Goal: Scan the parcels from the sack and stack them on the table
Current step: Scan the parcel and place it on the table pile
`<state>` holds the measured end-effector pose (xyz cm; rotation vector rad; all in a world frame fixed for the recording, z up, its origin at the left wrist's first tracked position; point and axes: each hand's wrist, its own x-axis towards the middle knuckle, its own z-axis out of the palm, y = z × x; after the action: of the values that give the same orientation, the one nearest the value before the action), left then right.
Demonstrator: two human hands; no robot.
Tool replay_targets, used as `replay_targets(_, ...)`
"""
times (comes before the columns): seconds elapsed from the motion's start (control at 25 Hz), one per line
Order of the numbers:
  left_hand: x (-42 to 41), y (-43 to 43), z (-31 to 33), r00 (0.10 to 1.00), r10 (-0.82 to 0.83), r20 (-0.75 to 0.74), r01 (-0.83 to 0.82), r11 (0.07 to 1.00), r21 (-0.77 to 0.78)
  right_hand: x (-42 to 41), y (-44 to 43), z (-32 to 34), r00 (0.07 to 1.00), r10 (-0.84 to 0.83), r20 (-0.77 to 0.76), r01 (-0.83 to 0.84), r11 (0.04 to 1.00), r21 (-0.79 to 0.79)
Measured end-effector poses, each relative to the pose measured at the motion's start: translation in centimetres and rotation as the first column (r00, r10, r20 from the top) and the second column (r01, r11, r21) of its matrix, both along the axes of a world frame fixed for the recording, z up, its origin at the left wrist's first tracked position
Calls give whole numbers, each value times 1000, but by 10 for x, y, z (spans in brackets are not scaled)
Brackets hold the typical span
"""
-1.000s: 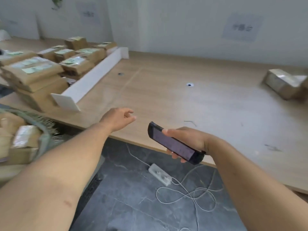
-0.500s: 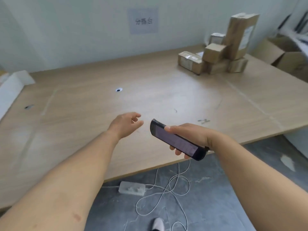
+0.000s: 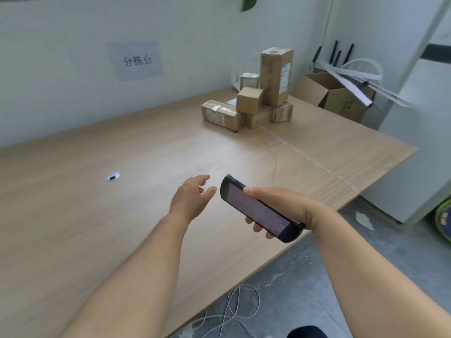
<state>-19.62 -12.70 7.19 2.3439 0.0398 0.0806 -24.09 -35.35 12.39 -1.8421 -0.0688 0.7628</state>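
The parcels (image 3: 256,103) sit in a small pile near the far right corner of the table (image 3: 97,215). A second ago the sack side was in view; now the head has turned to this pile. The left hand (image 3: 192,198) is empty, fingers loose, above the table. The right hand (image 3: 275,206) grips the scanner (image 3: 253,208). No parcel is held, so a new one probably comes next.

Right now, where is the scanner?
In the head view the scanner sits just right of centre, gripped by the right hand above the table's front edge, with the open left hand just to its left.
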Motion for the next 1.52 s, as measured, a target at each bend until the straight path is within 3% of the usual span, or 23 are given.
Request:
replay_targets(0.32, 85, -76, 9, 997, -59, 48, 59, 998, 3, 72, -67, 3, 997, -72, 25, 71, 997, 37)
replay_targets(0.8, 233, -276, 18, 1000, -6, 13, 5, 998, 58, 231, -264, 13, 999, -46, 25, 44, 995, 89)
replay_targets(1.04, 301, -281, 21, 999, 49, -19, -42, 968, 247, 291, -295, -1, 999, -23, -23, 26, 988, 151)
replay_targets(1.52, 499, -239, 25, 975, 220, -40, -186, 899, 396, 443, -261, -28, 994, -21, -103, 36, 988, 148)
